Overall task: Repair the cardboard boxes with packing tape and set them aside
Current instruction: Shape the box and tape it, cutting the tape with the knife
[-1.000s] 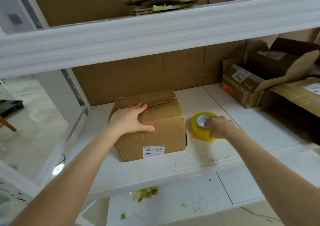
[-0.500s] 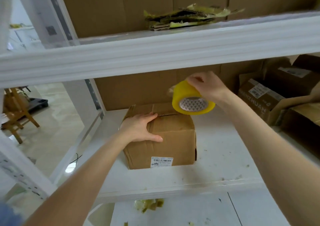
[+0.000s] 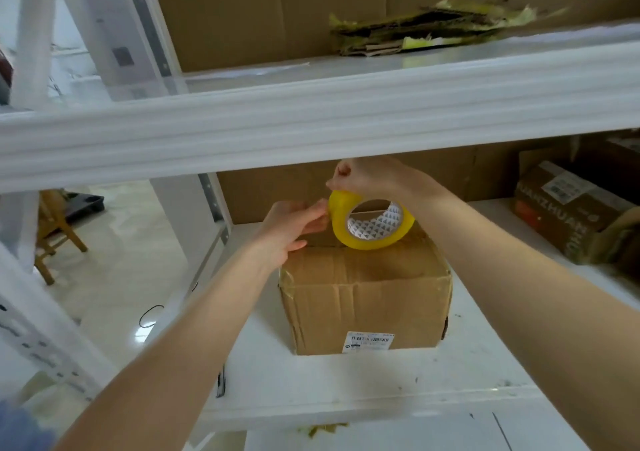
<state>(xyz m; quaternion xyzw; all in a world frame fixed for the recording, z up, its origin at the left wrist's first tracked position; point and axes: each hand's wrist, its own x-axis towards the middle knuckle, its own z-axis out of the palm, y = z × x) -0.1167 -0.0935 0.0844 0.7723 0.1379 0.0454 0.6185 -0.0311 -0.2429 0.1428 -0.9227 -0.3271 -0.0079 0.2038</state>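
A roll of yellow packing tape [image 3: 372, 224] hung just above the far top edge of a cardboard box [image 3: 365, 298] on a white shelf [image 3: 346, 381], its open core facing the viewer. The right hand [image 3: 372, 177] gripped the roll from above. The left hand [image 3: 294, 224], at the roll's left edge, pinched there, probably at the tape's loose end. The box carried a barcode label [image 3: 369, 341], unreadable. Far right, another box [image 3: 568, 211] read "ANZHUAN".

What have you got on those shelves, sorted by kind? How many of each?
Cardboard boxes: 2, the box being taped and a printed box at right
Tape rolls: 1, the yellow roll held in the right hand, the left hand at its edge
Scrap cardboard piles: 1, the pile on the upper shelf
Total: 4
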